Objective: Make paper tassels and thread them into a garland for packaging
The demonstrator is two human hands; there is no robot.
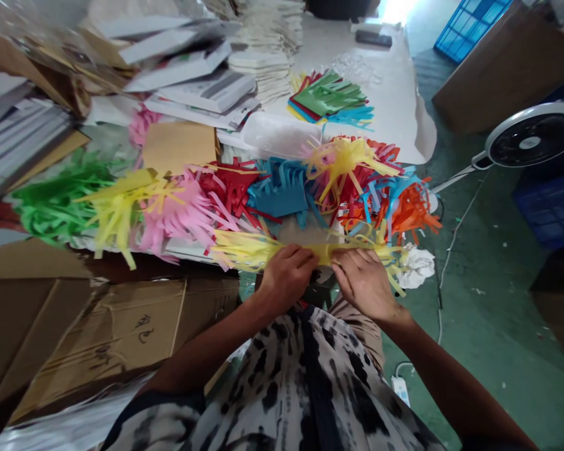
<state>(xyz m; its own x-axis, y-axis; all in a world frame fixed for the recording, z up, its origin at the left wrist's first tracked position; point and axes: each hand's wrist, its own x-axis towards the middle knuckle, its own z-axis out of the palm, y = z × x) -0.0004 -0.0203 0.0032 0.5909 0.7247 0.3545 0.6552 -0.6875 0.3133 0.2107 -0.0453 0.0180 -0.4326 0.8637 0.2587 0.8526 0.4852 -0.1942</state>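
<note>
paper (326,254), yellow, fringed: fingers of left hand (287,274) and right hand (367,282) clamped near its middle; uneven pull might tear it.

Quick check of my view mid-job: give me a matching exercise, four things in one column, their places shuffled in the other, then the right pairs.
Things:
1. Round fan
2. Yellow fringed paper closest to the person
3. Dark oblong device
4. Cardboard with black handwriting

Places:
A. At the far end of the table
B. Low on the left, below the table's near edge
C. Off to the right of the table
D. In the left hand and the right hand

Right pairs: 1-C, 2-D, 3-A, 4-B
</note>
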